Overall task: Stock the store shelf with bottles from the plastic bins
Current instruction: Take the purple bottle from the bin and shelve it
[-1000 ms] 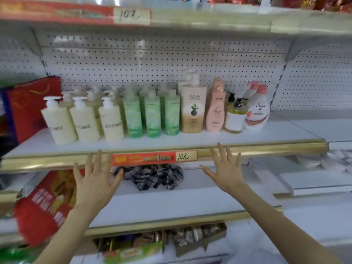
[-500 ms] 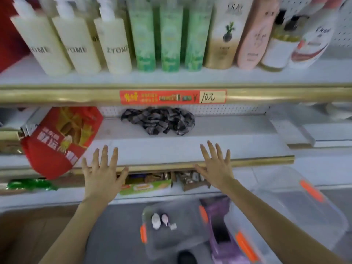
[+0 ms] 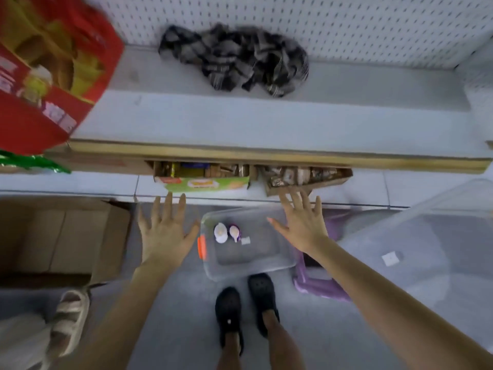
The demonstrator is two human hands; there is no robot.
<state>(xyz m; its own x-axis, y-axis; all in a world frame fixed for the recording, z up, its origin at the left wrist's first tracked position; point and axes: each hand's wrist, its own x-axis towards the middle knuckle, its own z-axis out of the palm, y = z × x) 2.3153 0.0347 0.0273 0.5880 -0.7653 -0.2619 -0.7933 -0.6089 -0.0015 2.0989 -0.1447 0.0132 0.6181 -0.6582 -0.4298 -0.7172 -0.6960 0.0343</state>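
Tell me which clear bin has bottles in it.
The small bin with the orange latch: two bottles inside. The large bin at right shows none.

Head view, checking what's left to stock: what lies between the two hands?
Head view: a small clear plastic bin with an orange latch, holding two small bottles, lies between the left hand and right hand.

- A white pegboard wall (image 3: 346,28) backs the store shelf (image 3: 266,121) at 12 o'clock, its front edged with a gold strip (image 3: 266,156).
- Grey floor (image 3: 173,316) spreads below; an open cardboard box (image 3: 53,236) sits at 9 o'clock.
- A purple stool (image 3: 317,289) stands at 5 o'clock, in flat, even light.
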